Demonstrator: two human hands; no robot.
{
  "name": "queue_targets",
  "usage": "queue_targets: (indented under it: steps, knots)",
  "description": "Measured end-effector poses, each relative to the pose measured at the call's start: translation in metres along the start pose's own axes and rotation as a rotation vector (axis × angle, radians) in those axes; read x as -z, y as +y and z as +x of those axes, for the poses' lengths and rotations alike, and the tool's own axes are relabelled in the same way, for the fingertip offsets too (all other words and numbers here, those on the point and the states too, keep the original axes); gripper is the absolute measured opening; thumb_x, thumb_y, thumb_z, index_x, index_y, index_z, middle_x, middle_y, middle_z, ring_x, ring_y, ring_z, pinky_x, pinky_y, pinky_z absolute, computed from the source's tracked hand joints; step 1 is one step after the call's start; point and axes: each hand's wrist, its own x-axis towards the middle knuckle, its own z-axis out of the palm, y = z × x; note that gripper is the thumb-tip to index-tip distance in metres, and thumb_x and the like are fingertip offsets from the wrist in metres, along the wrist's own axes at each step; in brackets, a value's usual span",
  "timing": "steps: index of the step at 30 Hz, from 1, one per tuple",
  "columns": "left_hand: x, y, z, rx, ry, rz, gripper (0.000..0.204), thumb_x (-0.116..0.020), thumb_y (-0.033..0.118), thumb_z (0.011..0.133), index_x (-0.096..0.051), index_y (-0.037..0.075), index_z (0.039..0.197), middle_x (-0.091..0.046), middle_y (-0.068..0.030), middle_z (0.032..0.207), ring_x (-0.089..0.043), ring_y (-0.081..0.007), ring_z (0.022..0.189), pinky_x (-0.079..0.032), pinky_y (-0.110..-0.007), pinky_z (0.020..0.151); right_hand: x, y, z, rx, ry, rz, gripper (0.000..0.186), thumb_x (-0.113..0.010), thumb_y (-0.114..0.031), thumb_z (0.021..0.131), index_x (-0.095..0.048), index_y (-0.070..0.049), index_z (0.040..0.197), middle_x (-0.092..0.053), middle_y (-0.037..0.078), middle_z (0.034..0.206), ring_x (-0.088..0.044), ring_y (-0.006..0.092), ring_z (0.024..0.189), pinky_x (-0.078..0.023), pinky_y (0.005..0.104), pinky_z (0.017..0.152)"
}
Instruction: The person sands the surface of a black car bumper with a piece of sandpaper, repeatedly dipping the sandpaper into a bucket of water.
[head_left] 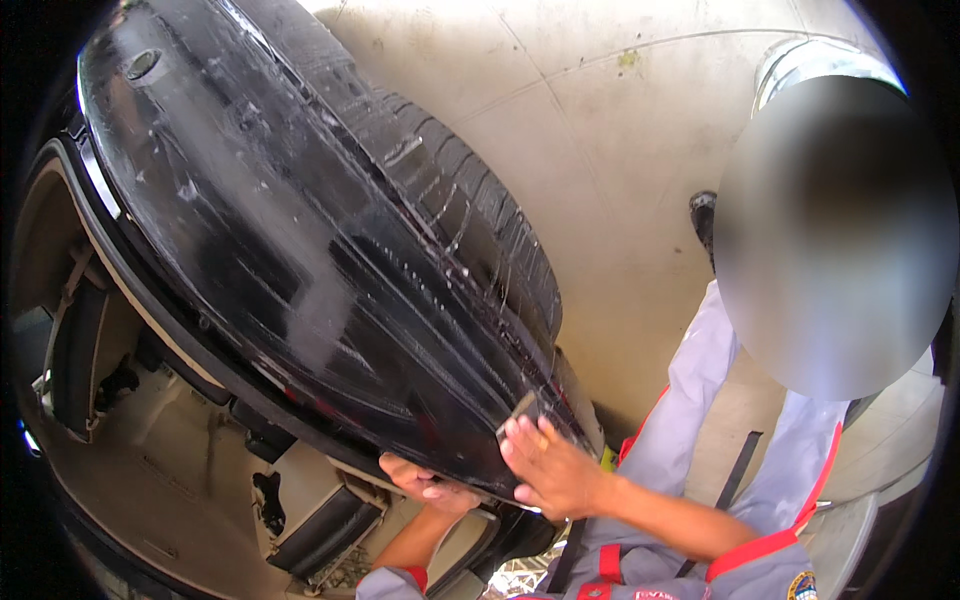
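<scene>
A large black car body panel (300, 250) fills the left and middle, its surface dull and scuffed with whitish streaks. My right hand (548, 465) lies on the panel's near end, fingers stretched together over a small flat tan-edged pad (523, 404). Most of that pad is hidden under the fingers, so its exact kind does not show. At the panel's lower edge, my left hand (425, 485) is curled against the rim, with its fingertips on the black surface. The two hands are a short way apart.
Beyond the panel stands a black tyre (470, 190). Left and below, the car's opening shows a beige interior (160, 450) with dark seats. Legs in grey trousers (690, 390) and a blurred oval are on the right, over pale floor (620, 130).
</scene>
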Motion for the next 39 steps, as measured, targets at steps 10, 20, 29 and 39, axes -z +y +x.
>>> queue_targets:
  steps: [10, 20, 29, 39]
  knots:
    - [0.002, -0.003, -0.001, 0.007, 0.018, 0.059, 0.052, -0.019, 0.06, 0.098, -0.039, 0.012, 0.096, -0.04, -0.0075, 0.097, -0.041, -0.0229, 0.096, -0.031, -0.043, 0.092, 0.046, 0.002, 0.095, 0.106, 0.144, 0.052, 0.066, -0.049, -0.025, 0.094, -0.025, 0.0, 0.149, -0.021, 0.02, 0.156, -0.02, 0.0368, 0.145, -0.02, 0.0499, 0.115]
    - [0.002, -0.007, -0.012, 0.071, 0.036, 0.077, 0.055, -0.019, 0.065, 0.096, -0.034, 0.012, 0.092, -0.038, -0.007, 0.096, -0.038, -0.0213, 0.096, -0.026, -0.045, 0.097, 0.075, -0.002, 0.157, 0.255, 0.231, -0.014, 0.071, -0.054, -0.023, 0.09, -0.023, 0.004, 0.148, -0.018, 0.023, 0.156, -0.019, 0.0385, 0.145, -0.02, 0.0511, 0.115]
    - [0.002, -0.01, -0.007, -0.013, -0.006, 0.002, 0.051, -0.017, 0.06, 0.099, -0.037, 0.013, 0.1, -0.038, -0.0062, 0.1, -0.042, -0.0225, 0.102, -0.035, -0.041, 0.091, 0.001, -0.006, 0.015, 0.087, 0.036, 0.007, 0.064, -0.04, -0.034, 0.098, -0.025, 0.001, 0.149, -0.025, 0.021, 0.155, -0.017, 0.0331, 0.147, -0.015, 0.0502, 0.116]
    - [-0.006, -0.009, 0.002, -0.113, 0.071, -0.032, 0.048, -0.025, 0.053, 0.1, -0.033, 0.009, 0.081, -0.033, -0.0069, 0.083, -0.033, -0.0196, 0.074, -0.036, -0.038, 0.074, 0.101, -0.046, 0.229, 0.337, 0.288, -0.138, 0.06, -0.044, -0.022, 0.097, -0.024, 0.002, 0.148, -0.018, 0.022, 0.156, -0.019, 0.0384, 0.144, -0.021, 0.0518, 0.114]
